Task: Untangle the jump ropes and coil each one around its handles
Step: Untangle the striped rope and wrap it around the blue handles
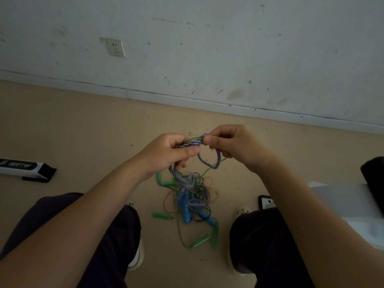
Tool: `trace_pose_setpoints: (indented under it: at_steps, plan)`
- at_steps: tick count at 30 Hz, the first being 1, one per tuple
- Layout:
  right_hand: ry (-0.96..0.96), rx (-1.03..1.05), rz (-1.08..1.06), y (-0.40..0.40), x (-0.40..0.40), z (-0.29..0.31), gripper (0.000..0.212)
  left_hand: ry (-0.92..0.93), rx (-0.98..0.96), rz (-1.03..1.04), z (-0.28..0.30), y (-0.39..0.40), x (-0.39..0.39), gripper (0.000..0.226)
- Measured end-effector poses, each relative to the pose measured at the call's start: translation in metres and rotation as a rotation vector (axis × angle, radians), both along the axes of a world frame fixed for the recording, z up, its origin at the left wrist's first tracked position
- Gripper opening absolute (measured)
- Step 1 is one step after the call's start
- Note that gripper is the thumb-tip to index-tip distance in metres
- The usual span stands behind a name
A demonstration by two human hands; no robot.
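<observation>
Centre of frame: left hand (166,152) and right hand (234,146) both raised above floor (83,125), each pinching the purple-white braided rope (207,161). A thin green cord (195,139) runs w/ it between the thumbs. Rope loops down below right hand, then drops from left hand into tangled pile (191,196) lower centre, between the knees. Green handles (163,216) and blue handles (185,210) lie in/around pile. Wall socket (115,47) upper left; black-white box (25,169) at left edge.
</observation>
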State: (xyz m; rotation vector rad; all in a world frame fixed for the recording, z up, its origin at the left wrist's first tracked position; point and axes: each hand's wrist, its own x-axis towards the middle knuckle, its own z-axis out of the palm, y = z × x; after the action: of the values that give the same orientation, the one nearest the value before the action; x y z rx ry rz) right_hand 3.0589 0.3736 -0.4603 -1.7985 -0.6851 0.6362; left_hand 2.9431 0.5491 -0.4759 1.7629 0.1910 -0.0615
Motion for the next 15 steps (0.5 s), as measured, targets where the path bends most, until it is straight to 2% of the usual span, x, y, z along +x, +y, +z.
trace_pose_setpoints:
  at_steps: [4, 7, 12, 15]
  plan:
    - [-0.16, 0.036, -0.106, 0.001, 0.001, -0.005, 0.007, 0.031, 0.046, -0.023, 0.0, 0.0, 0.002, 0.018]
    - [-0.319, 0.004, -0.173, 0.004, -0.001, -0.01, 0.014, 0.033, -0.001, -0.054, 0.0, 0.0, 0.002, 0.023]
    - [-0.253, 0.118, -0.132, 0.0, -0.005, 0.0, 0.018, 0.016, -0.136, -0.04, -0.003, 0.004, 0.003, 0.026]
    - [-0.222, 0.095, 0.023, -0.003, -0.005, 0.001, 0.012, 0.035, -0.173, -0.077, -0.004, 0.005, 0.005, 0.026]
